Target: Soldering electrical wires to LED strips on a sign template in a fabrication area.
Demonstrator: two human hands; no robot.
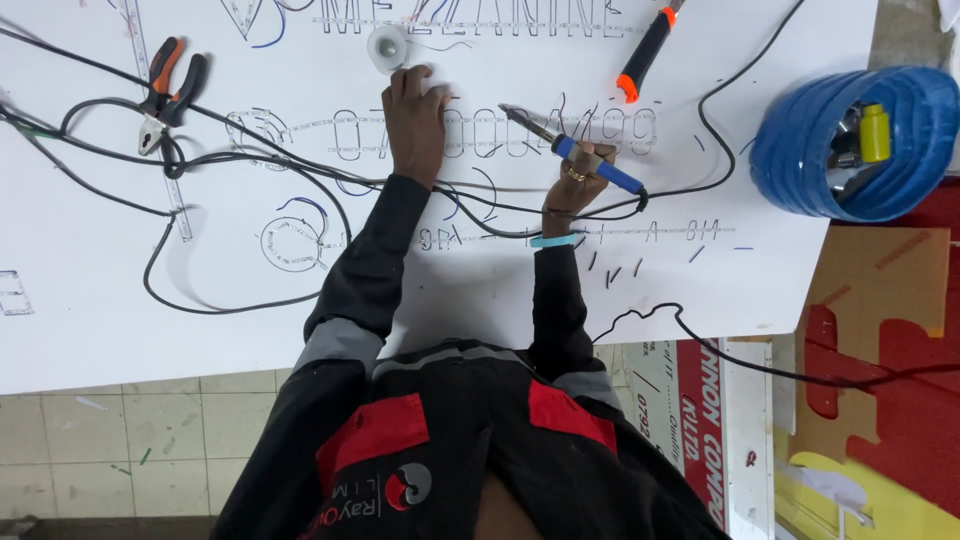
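Soldering iron tip hardly visible

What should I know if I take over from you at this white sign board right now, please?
Left hand: flat on the white sign board, pressing by the LED strip lettering, just below the small white solder spool.
Right hand: grip shut on the blue-handled soldering iron, tip pointing left over the middle row of lettering.
Nearby: orange-handled pliers far left, an orange-and-black tool at the top, a blue tub of bits on the right.
Done: strips lie along all the rows of lettering.
Left: which joints are soldered cannot be told from here.
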